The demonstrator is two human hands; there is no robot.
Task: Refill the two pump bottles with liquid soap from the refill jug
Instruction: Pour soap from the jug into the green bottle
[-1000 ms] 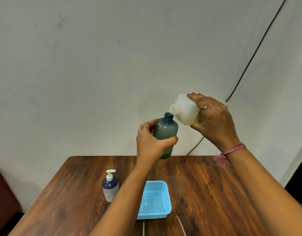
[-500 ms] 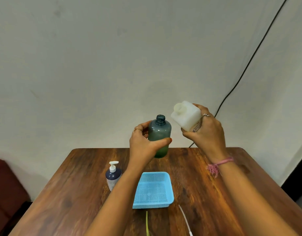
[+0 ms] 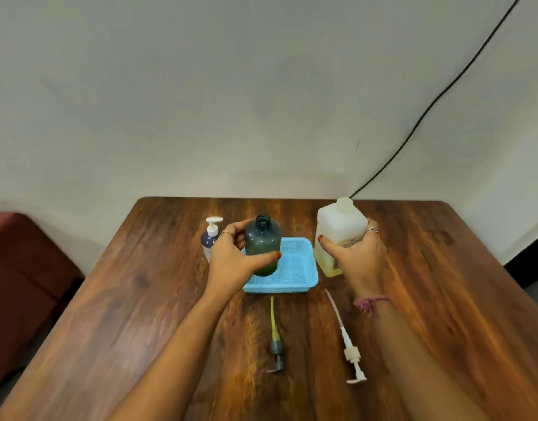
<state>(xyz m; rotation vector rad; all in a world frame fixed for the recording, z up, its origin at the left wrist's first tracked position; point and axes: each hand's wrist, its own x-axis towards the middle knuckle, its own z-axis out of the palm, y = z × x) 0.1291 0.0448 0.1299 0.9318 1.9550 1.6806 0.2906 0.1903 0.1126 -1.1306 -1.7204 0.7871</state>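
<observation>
Nearest on the wooden table [image 3: 140, 314], two loose pump heads lying flat in front of the blue basket [image 3: 295, 276]: a grey pump with a yellowish dip tube [image 3: 275, 344] pointing at the basket, and a white pump with a pale tube [image 3: 349, 350] to the right of it. Left hand [image 3: 234, 262] wrapped around the open-necked dark green bottle [image 3: 262, 243], thumb across its front, fingers curled behind, held upright over the basket's left part; contact with the basket floor impossible to judge. Right hand [image 3: 357, 258] closed on the uncapped white refill jug [image 3: 337, 232], upright just right of the basket, yellowish liquid low inside. Left of the basket, partly behind the left hand, a dark blue pump bottle [image 3: 209, 237] with a white pump fitted. Farthest, a black cable [image 3: 438, 98] on the wall.
</observation>
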